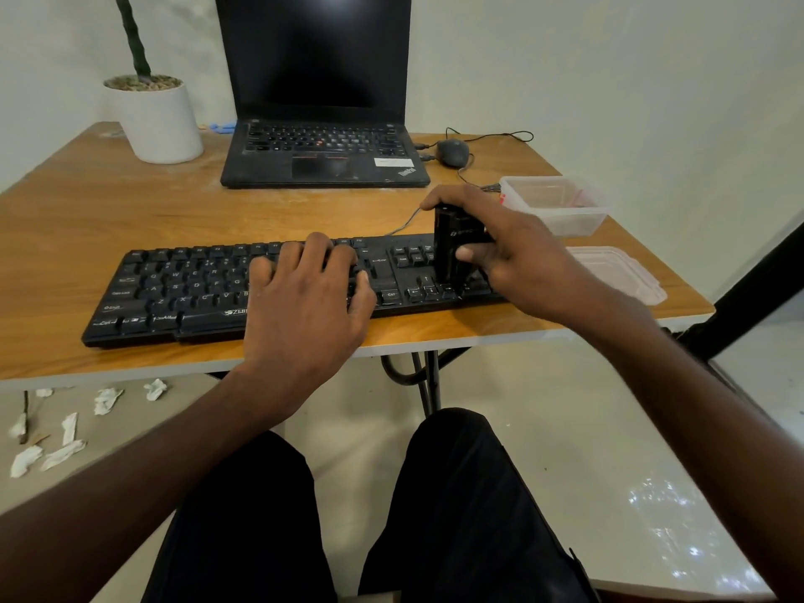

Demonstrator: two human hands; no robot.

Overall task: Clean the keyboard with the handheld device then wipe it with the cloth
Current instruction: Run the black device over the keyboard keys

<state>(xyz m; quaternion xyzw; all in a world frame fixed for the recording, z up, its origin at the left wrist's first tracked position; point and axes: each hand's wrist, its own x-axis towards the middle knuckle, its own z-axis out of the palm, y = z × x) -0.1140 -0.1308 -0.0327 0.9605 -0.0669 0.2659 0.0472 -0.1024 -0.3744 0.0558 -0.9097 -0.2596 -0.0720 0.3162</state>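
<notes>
The wooden worktop (pixel 130 219) fills the middle of the frame, and the black wired keyboard (pixel 174 289) lies along its near edge, running from lower left of centre to right of centre. It looks stiff and fairly light, so it would likely slide under a sideways push; judging by its shape, the place to steady it is flat on the key field. The left hand (pixel 304 298) does just that, resting palm-down over the middle keys with fingers spread and only slightly bent, gripping nothing. The right hand (pixel 500 250) is clenched around the black handheld device (pixel 454 241), right of centre, thumb across its front and fingers over its top and back. The device stands upright with its lower end on the arrow-key area of the keyboard. It appears to be a rigid plastic body, small enough for 1 hand, best held around its mid-body as now. The keycaps are probably loose-fitting, so light pressure seems wise. No cloth is identifiable in view.
</notes>
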